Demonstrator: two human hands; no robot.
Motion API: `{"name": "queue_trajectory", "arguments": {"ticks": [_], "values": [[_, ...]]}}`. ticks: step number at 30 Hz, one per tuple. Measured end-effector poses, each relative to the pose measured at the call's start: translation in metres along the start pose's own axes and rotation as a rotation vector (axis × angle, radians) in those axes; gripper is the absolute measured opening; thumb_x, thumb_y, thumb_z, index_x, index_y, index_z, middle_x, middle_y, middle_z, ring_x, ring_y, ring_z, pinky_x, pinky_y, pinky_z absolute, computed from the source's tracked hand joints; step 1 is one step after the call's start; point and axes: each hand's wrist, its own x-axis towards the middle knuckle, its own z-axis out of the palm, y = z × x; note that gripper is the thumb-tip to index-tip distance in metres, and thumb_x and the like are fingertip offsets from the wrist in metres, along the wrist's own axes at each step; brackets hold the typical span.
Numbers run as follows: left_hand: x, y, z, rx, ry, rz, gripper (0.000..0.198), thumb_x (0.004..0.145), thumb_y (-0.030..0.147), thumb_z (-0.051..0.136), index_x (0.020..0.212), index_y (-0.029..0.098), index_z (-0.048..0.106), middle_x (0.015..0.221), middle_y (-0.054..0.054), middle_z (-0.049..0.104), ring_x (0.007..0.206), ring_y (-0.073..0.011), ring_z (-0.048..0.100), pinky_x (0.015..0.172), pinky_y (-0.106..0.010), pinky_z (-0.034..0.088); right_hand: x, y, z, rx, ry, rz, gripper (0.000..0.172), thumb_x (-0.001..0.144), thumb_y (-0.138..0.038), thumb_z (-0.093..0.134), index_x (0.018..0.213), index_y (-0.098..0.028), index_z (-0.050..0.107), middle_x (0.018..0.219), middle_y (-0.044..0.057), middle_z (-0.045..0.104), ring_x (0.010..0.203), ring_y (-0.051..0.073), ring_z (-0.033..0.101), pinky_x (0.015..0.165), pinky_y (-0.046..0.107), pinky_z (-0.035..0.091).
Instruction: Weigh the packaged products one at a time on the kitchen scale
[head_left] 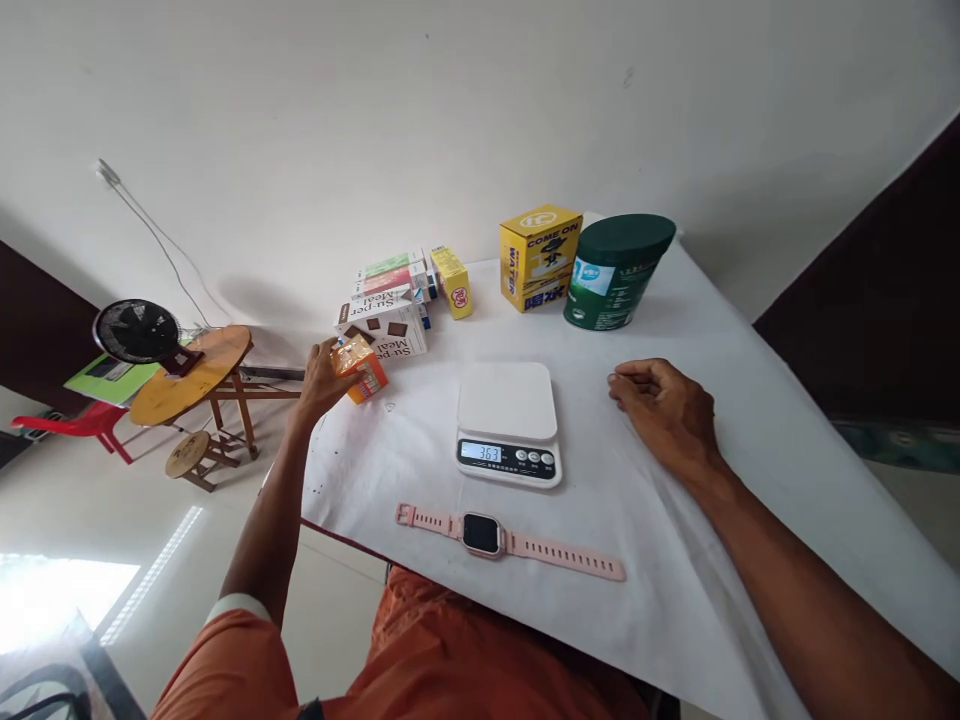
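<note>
At the left of the table, my left hand (324, 380) is wrapped round a small orange box (366, 381), which stands beside a white Su-per Meal box (394, 330). My right hand (671, 412) rests on the white cloth at the right, its fingers curled in and nothing visible in them. Between the two hands is a white kitchen scale (507, 402) with a bare platform; its display reads 363. Closer to me, a smartwatch (481, 534) with a pink strap lies stretched out flat.
Along the wall stand a narrow yellow box (451, 282), a larger yellow box (537, 260) and a dark green lidded tub (616, 275). More cartons (394, 275) sit behind the white box. Off to the left are a fan (139, 332), a wooden table (195, 375) and a stool (191, 456).
</note>
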Motion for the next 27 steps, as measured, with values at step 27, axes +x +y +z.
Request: {"name": "queue_trajectory", "arguments": {"ticks": [27], "values": [[-0.038, 0.192, 0.047, -0.356, -0.129, 0.508, 0.057, 0.068, 0.047, 0.094, 0.113, 0.024, 0.069, 0.106, -0.004, 0.062, 0.097, -0.0236, 0.064, 0.085, -0.039, 0.057, 0.013, 0.005, -0.003, 0.060, 0.031, -0.115, 0.007, 0.084, -0.026, 0.061, 0.088, -0.022, 0.065, 0.087, 0.005, 0.075, 0.079, 0.019, 0.067, 0.082, 0.036, 0.057]]}}
